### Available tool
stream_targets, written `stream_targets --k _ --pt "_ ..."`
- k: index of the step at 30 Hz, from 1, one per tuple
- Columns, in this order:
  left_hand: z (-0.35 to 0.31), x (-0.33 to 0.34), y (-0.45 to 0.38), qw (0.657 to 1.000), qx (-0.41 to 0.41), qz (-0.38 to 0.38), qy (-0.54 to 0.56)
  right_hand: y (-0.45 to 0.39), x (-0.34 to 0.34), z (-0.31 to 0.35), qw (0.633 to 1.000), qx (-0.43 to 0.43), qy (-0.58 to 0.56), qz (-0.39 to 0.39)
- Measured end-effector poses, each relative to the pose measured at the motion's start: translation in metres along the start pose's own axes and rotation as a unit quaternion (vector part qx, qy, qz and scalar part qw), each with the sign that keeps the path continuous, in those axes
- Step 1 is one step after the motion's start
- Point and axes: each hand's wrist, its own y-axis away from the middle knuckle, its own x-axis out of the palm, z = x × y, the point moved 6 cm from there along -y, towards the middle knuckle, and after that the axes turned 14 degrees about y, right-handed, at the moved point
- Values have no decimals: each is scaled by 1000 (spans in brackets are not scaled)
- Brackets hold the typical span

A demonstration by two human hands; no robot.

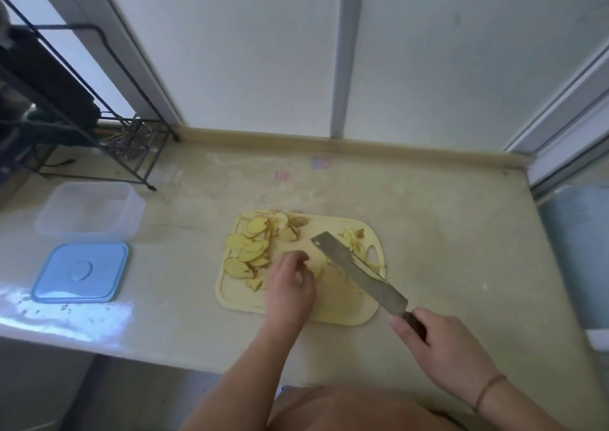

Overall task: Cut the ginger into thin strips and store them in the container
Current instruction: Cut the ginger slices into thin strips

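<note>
Left hand: fingers curled, tips pressing on ginger slices on cutting board.
Right hand: grips knife handle.

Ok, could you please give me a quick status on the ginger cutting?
Right hand holds knife; left hand on cutting board. Ginger slices piled, few strips cut. Container open, nothing blocking.

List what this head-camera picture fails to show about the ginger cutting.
- Whether the left hand pinches a slice: its curled fingers hide the tips, and the picture is blurred.
- The ginger under the cleaver: the blade covers part of the strips.
- The cleaver's handle: wrapped by the right hand.
- The container: its frosted walls leave the contents unclear.
</note>
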Motion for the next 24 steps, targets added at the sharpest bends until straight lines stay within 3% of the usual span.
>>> stream_targets --k 2,3,4,6,7,9,19,22,24 --pt "0 -25 -4 987 -1 -118 105 -2 -4 7 993 -13 117 -2" --pt "-4 -36 -5 982 42 -140 117 -3 -4 11 986 -25 166 1" --pt "-13 -41 -6 984 96 -111 105 -4 -3 15 978 -41 203 4" --pt "-29 -25 -7 979 179 91 46 -8 0 22 966 -64 248 12" --pt "-32 -10 -4 958 197 206 -5 -9 2 25 964 -69 256 15" --pt "-31 13 1 915 211 327 -102 -10 4 32 961 -82 265 20" --pt "-22 38 -18 904 125 321 -251 -14 5 58 931 -131 336 65" --pt "-30 41 -24 921 138 296 -213 -13 5 59 930 -134 332 81" --pt "-38 31 -31 948 172 226 -146 -10 3 53 935 -137 317 76"
